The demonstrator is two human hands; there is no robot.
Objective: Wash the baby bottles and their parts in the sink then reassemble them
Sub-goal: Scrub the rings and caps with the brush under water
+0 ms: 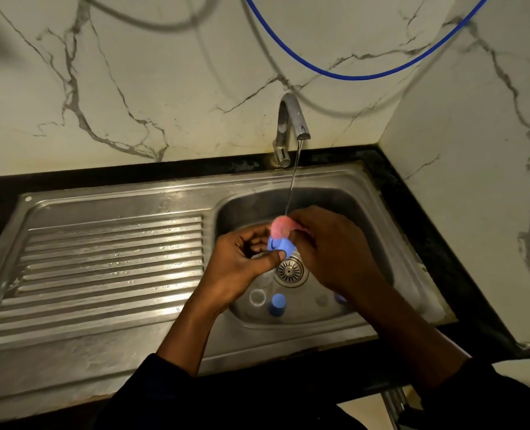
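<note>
The left hand's [242, 259] thumb and curled fingers pinch a round blue bottle part [280, 245] by its lower left edge; the right hand's [328, 246] fingers are bent round a soft pink thing [280, 226] that lies against the top of the blue part; the pink thing is too blurred to name, and the right fingertips are mostly hidden behind the knuckles. Both hands meet over the middle of the basin, just above the drain strainer [290, 270]; a thin stream of water [293, 181] falls from the tap [290, 125] straight onto the pink thing.

Below the hands, on the floor of the sink [248, 206], lie more pieces: a clear ring [257, 297] and a blue cap [277, 304] side by side near the front wall; further right a pale clear piece [322, 300], and beside it a small blue piece [339, 297] half covered by the right forearm.

To the left of the basin runs the ribbed draining board [111, 259], wet in patches; a black counter [133, 170] frames the steel; dark sleeves [152, 383] are pushed up on both forearms. Behind the tap stands a veined marble wall [164, 88]; a blue hose [366, 76] and a grey hose [164, 24] hang in loops across it.
</note>
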